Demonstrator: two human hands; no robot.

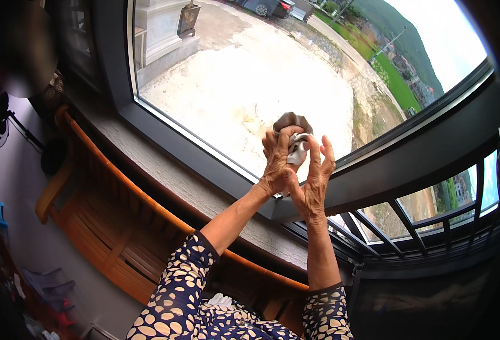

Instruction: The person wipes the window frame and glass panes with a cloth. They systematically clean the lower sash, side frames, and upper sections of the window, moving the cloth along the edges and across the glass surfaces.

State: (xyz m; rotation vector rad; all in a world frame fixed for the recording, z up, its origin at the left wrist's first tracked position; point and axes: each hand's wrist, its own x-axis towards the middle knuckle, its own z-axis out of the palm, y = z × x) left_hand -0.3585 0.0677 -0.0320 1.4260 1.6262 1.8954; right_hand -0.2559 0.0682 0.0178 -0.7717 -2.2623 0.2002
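Note:
My left hand [277, 163] has its fingers bent around a crumpled grey-white cloth [293, 120] in front of the window pane [227, 107], near the lower corner of the frame. Part of the cloth bunches up beyond the knuckles, and a lighter fold shows beside the fingers. Close on its right, my right hand [316, 190] is raised with fingers stretched and apart. Its thumb lies by the heel of my left hand. Whether the right palm touches the cloth, I cannot tell.
A dark window frame [176, 144] borders the glass above a pale rough sill [148, 164]. Below stands a wooden slatted bench [97, 226], its curved backrest under my forearms. Dark metal bars [409, 221] are at right. Outside lie bright paving and a parked car [264, 7].

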